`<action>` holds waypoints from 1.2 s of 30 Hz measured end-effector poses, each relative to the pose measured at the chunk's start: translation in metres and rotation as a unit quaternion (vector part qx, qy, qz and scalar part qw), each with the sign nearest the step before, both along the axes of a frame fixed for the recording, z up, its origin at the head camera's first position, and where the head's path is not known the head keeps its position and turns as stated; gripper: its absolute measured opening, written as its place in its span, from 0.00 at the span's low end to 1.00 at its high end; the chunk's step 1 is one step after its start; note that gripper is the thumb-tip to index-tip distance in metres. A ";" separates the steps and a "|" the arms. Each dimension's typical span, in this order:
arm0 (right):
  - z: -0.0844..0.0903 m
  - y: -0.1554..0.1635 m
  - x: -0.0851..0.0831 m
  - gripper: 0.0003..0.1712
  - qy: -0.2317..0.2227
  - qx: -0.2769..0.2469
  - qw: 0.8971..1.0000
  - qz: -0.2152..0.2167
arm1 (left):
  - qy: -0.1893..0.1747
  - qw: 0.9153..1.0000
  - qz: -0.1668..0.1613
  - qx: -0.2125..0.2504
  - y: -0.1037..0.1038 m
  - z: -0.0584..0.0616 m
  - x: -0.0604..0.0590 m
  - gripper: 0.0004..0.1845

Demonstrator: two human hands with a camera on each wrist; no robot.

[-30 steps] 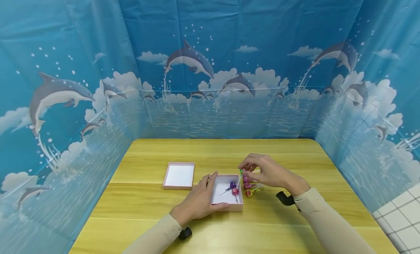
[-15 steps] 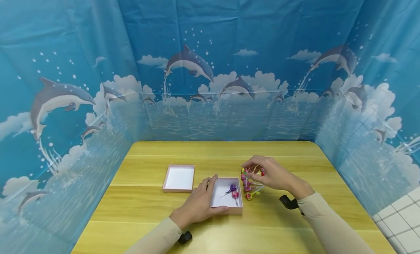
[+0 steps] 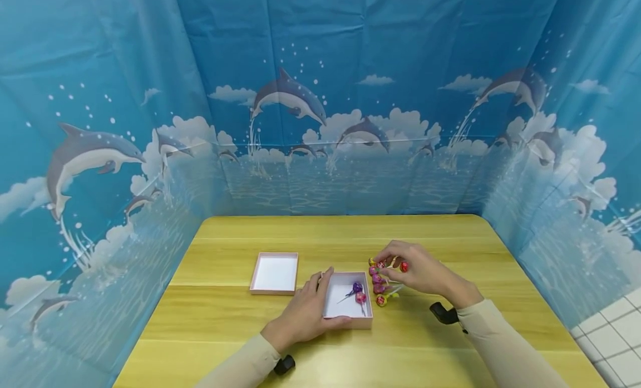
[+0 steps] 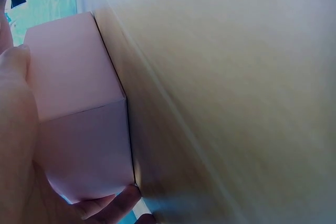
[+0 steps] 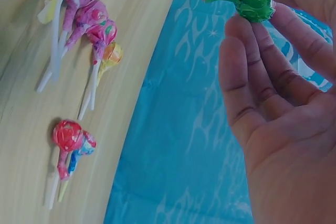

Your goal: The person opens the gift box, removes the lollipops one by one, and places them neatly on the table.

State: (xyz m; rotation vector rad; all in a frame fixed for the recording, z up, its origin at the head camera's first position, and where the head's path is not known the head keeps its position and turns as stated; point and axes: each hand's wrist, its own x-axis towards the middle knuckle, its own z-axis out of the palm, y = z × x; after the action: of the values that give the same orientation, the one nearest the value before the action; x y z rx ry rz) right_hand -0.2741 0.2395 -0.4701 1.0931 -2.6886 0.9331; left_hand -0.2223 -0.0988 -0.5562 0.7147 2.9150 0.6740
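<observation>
Our right hand (image 5: 278, 103) pinches a green lollipop (image 5: 252, 1) by its wrapped head, above the loose lollipops (image 3: 379, 282) near mid-desk. Our left hand (image 3: 305, 313) grips the open box (image 3: 345, 315), thumb along its near wall. The lollipop looks light and stiff-sticked, its wrapper probably slick; the stick likely gives the surer hold.

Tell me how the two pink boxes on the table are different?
The pink box by the left hand has two lollipops inside; the other pink tray shows only its white bottom. The left hand grips the first box, while nothing touches the tray, which lies apart to its left. Both are shallow, open, pink outside and white inside.
</observation>
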 end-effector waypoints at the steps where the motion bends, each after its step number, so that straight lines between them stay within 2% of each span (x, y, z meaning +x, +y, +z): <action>1: -0.001 0.001 0.000 0.14 -0.001 -0.001 1.000 0.000 | 0.001 1.000 -0.001 -0.001 0.000 0.000 0.000 0.68; 13: -0.004 0.026 -0.003 0.14 -0.016 -0.014 1.000 0.009 | -0.011 1.000 -0.001 0.000 0.004 -0.002 0.003 0.69; 21: -0.013 0.044 -0.008 0.15 -0.004 -0.012 1.000 -0.022 | -0.004 1.000 -0.003 -0.003 0.006 0.000 0.004 0.69; 28: -0.025 0.058 -0.012 0.17 0.000 -0.010 0.999 -0.040 | -0.011 1.000 -0.003 -0.005 0.004 0.001 0.000 0.69; 36: -0.030 0.070 -0.019 0.17 -0.034 0.017 0.998 -0.043 | -0.013 1.000 -0.004 -0.009 0.001 0.001 -0.001 0.68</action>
State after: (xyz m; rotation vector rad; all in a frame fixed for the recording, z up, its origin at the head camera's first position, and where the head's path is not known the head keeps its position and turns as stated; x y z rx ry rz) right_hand -0.2932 0.3099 -0.5003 0.9582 -2.7915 0.9311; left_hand -0.2237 -0.0977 -0.5553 0.7094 2.8906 0.6518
